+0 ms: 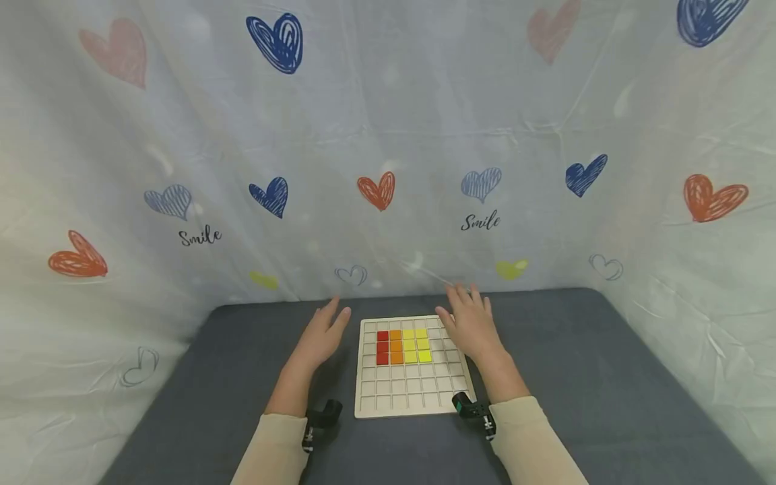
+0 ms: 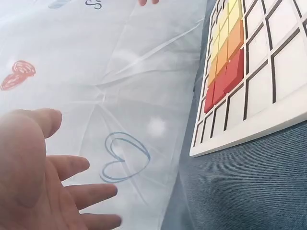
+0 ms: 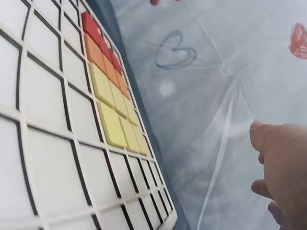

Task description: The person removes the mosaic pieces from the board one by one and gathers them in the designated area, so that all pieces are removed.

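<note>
A pale wooden grid board (image 1: 397,387) lies on the dark table, tilted slightly in the head view. Square tiles fill part of its grid: a column of red tiles (image 1: 382,347), a column of orange tiles (image 1: 396,347) and two columns of yellow tiles (image 1: 417,345). My left hand (image 1: 320,337) is held left of the board, fingers extended and holding nothing. The right hand (image 1: 475,327) is over or beside the board's upper right edge, fingers spread, also holding nothing. In the left wrist view the left hand (image 2: 43,177) shows its fingers apart from the board.
A dark grey cloth covers the table (image 1: 582,377). Behind and around it hangs a pale curtain (image 1: 424,101) printed with hearts and the word Smile. Small black cameras (image 1: 327,414) are strapped at both wrists.
</note>
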